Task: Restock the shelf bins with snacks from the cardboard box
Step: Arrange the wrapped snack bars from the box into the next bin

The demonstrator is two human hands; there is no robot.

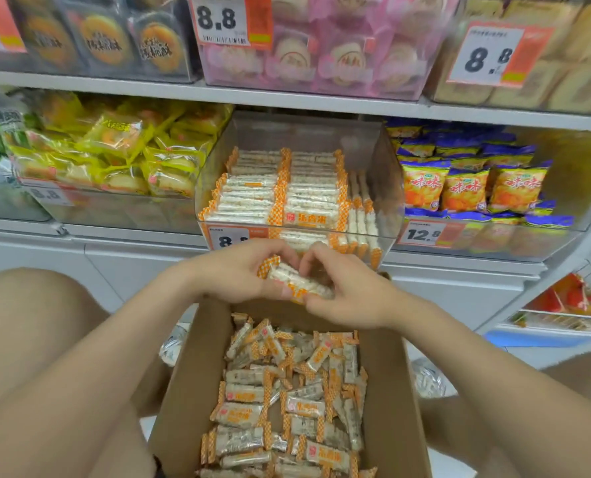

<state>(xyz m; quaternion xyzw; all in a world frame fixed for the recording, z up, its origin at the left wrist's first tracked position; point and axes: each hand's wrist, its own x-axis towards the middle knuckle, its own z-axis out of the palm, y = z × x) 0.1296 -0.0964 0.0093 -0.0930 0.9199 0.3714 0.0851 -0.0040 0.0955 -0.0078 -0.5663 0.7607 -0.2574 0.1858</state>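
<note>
Both the left hand [239, 270] and right hand [342, 288] are pinching a bundle of snack bars [296, 279] together, squaring them above the cardboard box [387, 391] for the clear bin [387, 188].

The grey shelf [135, 238] across mid-frame carries clear bins [387, 188] — yellow packets [114, 146] left, orange-white bars [280, 194] centre, blue bags [466, 188] right.

I logged both hands above the far end of the cardboard box [390, 391]. The left hand [239, 274] and right hand [349, 291] were cupped together round a few orange-and-white snack bars [297, 279]. Loose bars [287, 401] lay jumbled inside the box. Just beyond the box stood the clear bin [387, 188], holding bars in rows.
</note>
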